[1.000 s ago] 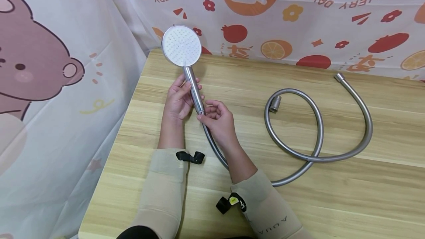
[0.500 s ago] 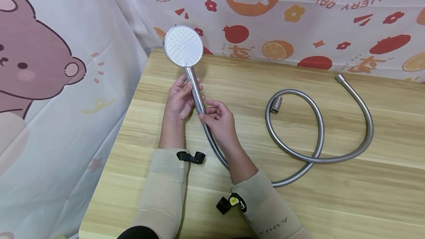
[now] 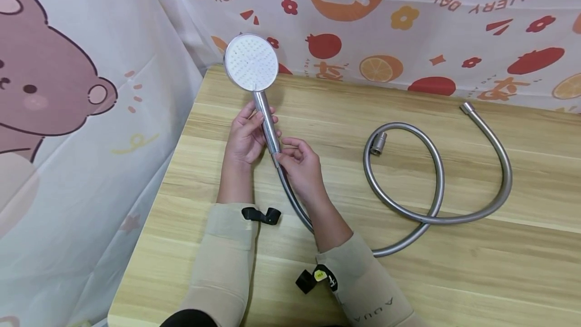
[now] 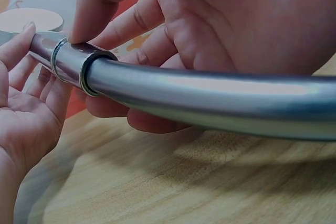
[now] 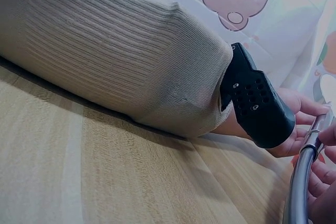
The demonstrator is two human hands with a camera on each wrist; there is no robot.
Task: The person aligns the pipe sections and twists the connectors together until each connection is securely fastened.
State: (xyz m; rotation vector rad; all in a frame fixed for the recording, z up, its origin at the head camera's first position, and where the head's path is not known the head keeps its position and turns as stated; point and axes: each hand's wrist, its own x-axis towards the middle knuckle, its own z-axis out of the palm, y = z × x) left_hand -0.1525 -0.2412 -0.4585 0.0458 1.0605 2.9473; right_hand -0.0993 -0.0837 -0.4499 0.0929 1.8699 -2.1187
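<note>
A round chrome shower head (image 3: 251, 62) with a white nozzle face is raised over the far left of the table. My left hand (image 3: 245, 138) grips its handle (image 3: 268, 124), thumb along the front and fingers behind. At the handle's lower end, my right hand (image 3: 301, 168) pinches the metal collar between thumb and fingers. The left wrist view shows this collar (image 4: 73, 64) close up, with the grey metal shower hose (image 4: 220, 95) running out of it. From there the hose passes under the right forearm and loops across the table.
The wooden table (image 3: 499, 276) has its left edge beside a bear-print curtain (image 3: 150, 175). A fruit-print cloth (image 3: 354, 39) hangs behind it. Metal end fittings (image 3: 378, 144) lie near the hose loop and at the far right. Black camera mounts (image 3: 262, 215) sit at the sleeve cuffs.
The right thumb has slid slightly to the right around the collar, leaving more of the metal in sight. The left hand's grip and the loop on the table look the same.
</note>
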